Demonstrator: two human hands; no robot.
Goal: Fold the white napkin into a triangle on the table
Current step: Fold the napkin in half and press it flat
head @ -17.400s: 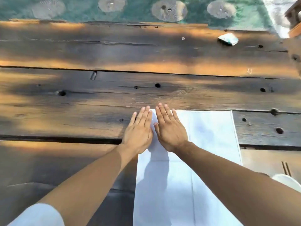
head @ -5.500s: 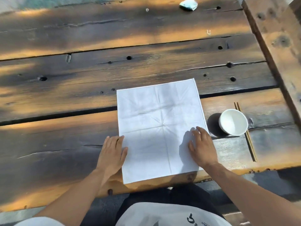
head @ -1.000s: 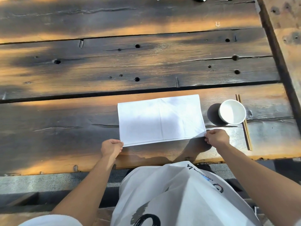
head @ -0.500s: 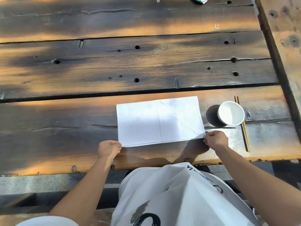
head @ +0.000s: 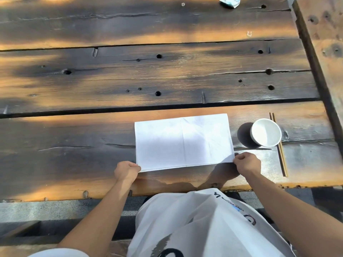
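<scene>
The white napkin lies flat on the dark wooden table, folded into a wide rectangle near the table's front edge, with a crease down its middle. My left hand pinches its near left corner. My right hand pinches its near right corner. Both hands have their fingers curled on the cloth's near edge.
A small white cup stands just right of the napkin, with a pair of wooden chopsticks lying beside it. A crumpled wrapper sits at the far edge. A second wooden board rises along the right side.
The napnkin went from an open square to a rectangle folded in half. Over the last second both hands have stayed on its near corners, shifting only slightly.
</scene>
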